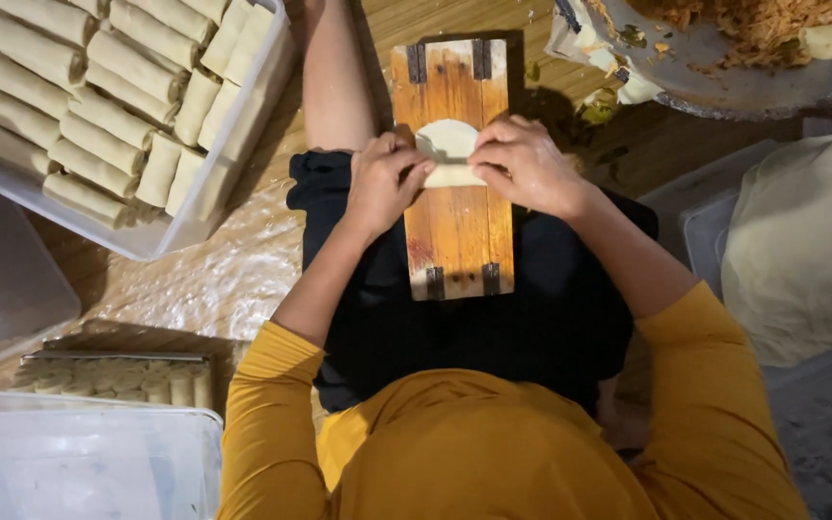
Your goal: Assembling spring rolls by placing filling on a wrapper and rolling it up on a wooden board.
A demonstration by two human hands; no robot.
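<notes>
A wooden board (456, 226) lies across my lap. On it sits a pale, thin wrapper (448, 141), its near edge rolled into a small tube. My left hand (383, 181) and my right hand (523, 164) both pinch that roll from either end, fingers curled over it. The far half of the wrapper still lies flat on the board.
A clear plastic tray (161, 236) with several finished pale rolls sits at the left. A metal bowl (724, 82) of shredded orange filling is at the top right. A covered stack of wrappers (806, 241) lies at the right. Lidded plastic boxes (89, 453) stand at the lower left.
</notes>
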